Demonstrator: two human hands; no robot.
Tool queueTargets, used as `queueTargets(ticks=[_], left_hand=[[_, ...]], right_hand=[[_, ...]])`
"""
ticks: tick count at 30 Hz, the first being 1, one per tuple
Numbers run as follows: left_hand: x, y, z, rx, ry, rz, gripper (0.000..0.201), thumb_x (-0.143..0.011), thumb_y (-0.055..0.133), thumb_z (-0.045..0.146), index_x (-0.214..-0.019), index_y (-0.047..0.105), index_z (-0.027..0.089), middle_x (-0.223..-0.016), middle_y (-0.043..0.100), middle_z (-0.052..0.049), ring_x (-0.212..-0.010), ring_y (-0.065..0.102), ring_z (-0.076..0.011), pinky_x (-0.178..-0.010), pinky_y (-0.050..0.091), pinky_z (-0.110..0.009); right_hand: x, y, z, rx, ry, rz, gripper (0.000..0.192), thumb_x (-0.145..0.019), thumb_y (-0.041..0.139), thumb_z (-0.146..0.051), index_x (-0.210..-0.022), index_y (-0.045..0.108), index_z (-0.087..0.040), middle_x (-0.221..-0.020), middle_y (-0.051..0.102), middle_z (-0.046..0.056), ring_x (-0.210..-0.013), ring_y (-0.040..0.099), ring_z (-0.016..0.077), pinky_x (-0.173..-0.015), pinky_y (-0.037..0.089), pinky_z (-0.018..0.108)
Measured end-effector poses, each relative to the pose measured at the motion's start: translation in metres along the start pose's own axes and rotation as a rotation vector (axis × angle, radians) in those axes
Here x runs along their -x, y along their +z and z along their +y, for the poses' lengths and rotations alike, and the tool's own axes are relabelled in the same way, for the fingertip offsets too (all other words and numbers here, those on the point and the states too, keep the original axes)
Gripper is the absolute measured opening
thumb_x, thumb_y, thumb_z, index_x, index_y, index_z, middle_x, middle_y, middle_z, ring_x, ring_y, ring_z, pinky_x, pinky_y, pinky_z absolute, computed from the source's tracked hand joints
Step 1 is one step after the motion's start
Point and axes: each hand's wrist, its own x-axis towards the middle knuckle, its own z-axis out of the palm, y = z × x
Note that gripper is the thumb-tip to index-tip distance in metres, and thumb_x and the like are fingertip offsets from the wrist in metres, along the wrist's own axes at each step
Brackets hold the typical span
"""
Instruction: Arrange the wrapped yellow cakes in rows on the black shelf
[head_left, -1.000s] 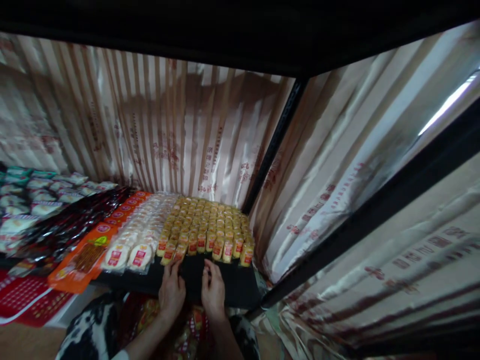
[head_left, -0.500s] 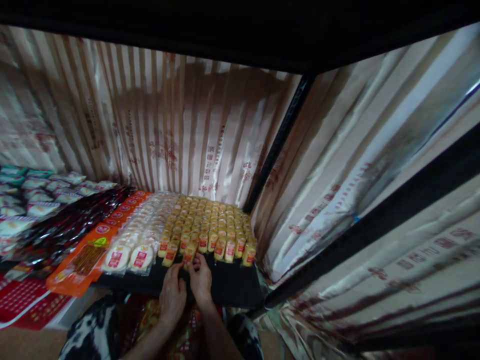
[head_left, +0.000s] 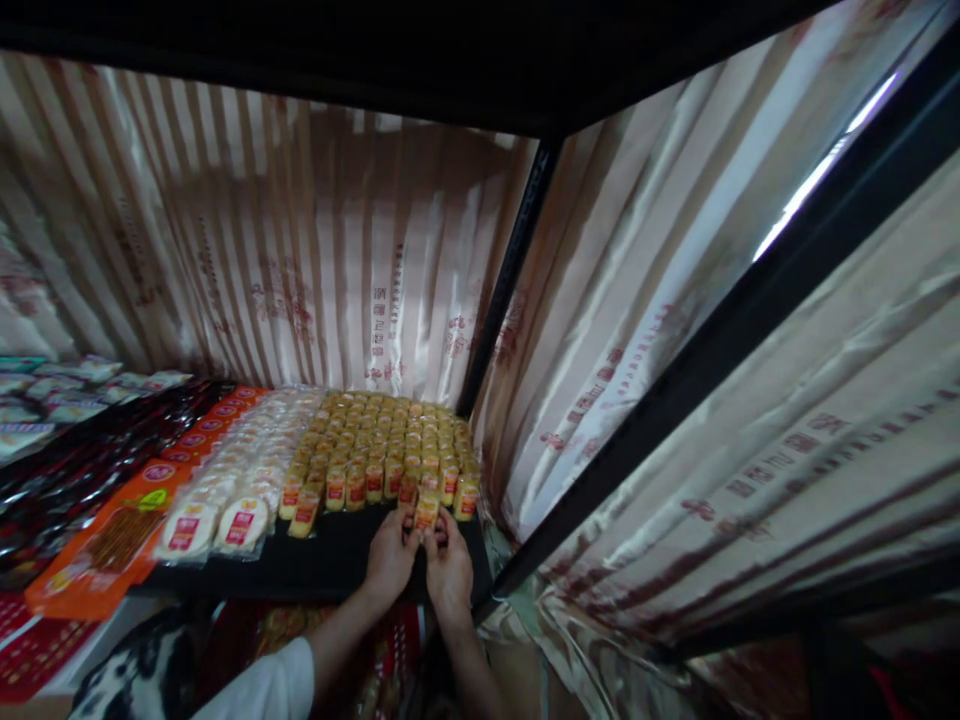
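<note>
Both hands meet at the shelf's (head_left: 315, 565) front edge: the left hand (head_left: 390, 555) and right hand (head_left: 448, 560) together pinch one yellow packet (head_left: 426, 512), seating it in the front row of packets (head_left: 375, 450). It likely needs nudging upright beside its neighbours.

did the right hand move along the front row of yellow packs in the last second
Yes. The right hand has shifted rightward along the yellow packs, from mid-row toward the black corner post; its fingers now pinch one front pack.
</note>
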Motion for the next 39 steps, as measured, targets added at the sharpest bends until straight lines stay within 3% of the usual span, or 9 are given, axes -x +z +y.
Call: queueTargets(ticks=[5, 12, 18, 25, 30, 35, 39], left_hand=[[-0.014, 0.021, 0.02, -0.029, -0.02, 0.02, 0.017, -0.079, 0.048, 0.015, -0.093, 0.056, 0.017, -0.09, 0.062, -0.003, -0.081, 0.059, -0.0123, -0.074, 0.045, -0.024], [-0.029, 0.039, 0.026, -0.11, -0.029, 0.062, 0.016, -0.078, 0.046, 0.009, -0.091, 0.054, 0.015, -0.089, 0.061, -0.006, -0.09, 0.058, -0.0159, -0.079, 0.044, -0.026], [-0.03, 0.047, 0.023, -0.217, -0.017, 0.062, 0.013, -0.08, 0.046, 0.013, -0.09, 0.054, 0.014, -0.099, 0.058, -0.01, -0.087, 0.058, -0.0169, -0.077, 0.044, -0.027], [-0.031, 0.052, 0.019, -0.159, -0.081, 0.005, 0.011, -0.084, 0.045, 0.018, -0.082, 0.056, 0.015, -0.077, 0.063, -0.003, -0.073, 0.06, -0.0126, -0.067, 0.042, -0.021], [-0.035, 0.053, 0.015, -0.149, -0.147, -0.033, 0.016, -0.086, 0.041, 0.019, -0.084, 0.056, 0.014, -0.072, 0.065, -0.003, -0.063, 0.06, -0.0109, -0.059, 0.04, -0.02], [-0.03, 0.051, 0.017, -0.251, -0.045, 0.037, 0.013, -0.085, 0.044, 0.022, -0.084, 0.056, 0.016, -0.077, 0.064, -0.002, -0.069, 0.06, -0.0122, -0.062, 0.039, -0.02], [-0.028, 0.054, 0.016, -0.267, 0.041, 0.001, 0.017, -0.086, 0.041, 0.021, -0.085, 0.058, 0.017, -0.085, 0.066, -0.003, -0.076, 0.061, -0.012, -0.066, 0.041, -0.02]], right_hand=[[-0.005, -0.006, 0.007, -0.01, -0.044, 0.146, 0.041, -0.081, 0.041, -0.034, -0.115, 0.051, -0.013, -0.104, 0.059, 0.013, -0.084, 0.06, 0.0202, -0.073, 0.049, 0.032], [-0.015, -0.009, 0.028, 0.185, -0.243, 0.287, 0.036, -0.08, 0.037, -0.02, -0.111, 0.054, -0.014, -0.119, 0.049, 0.015, -0.117, 0.042, 0.0255, -0.095, 0.036, 0.044], [-0.016, -0.005, 0.044, 0.263, -0.308, 0.228, 0.045, -0.08, 0.032, -0.014, -0.123, 0.046, -0.009, -0.129, 0.045, 0.017, -0.125, 0.034, 0.0244, -0.101, 0.03, 0.047], [-0.013, -0.004, 0.04, 0.272, -0.264, 0.178, 0.05, -0.08, 0.033, -0.014, -0.128, 0.043, -0.012, -0.136, 0.039, 0.014, -0.129, 0.029, 0.0236, -0.102, 0.03, 0.046], [-0.013, -0.002, 0.041, 0.3, -0.261, 0.176, 0.049, -0.079, 0.035, -0.014, -0.126, 0.047, -0.012, -0.133, 0.042, 0.014, -0.127, 0.032, 0.0248, -0.103, 0.028, 0.047], [-0.012, -0.002, 0.041, 0.31, -0.268, 0.188, 0.05, -0.079, 0.033, -0.013, -0.127, 0.043, -0.007, -0.132, 0.043, 0.016, -0.126, 0.033, 0.0247, -0.101, 0.032, 0.045], [-0.014, -0.001, 0.043, 0.333, -0.282, 0.192, 0.05, -0.078, 0.033, -0.012, -0.126, 0.045, -0.009, -0.131, 0.042, 0.018, -0.125, 0.033, 0.0263, -0.098, 0.033, 0.046]])
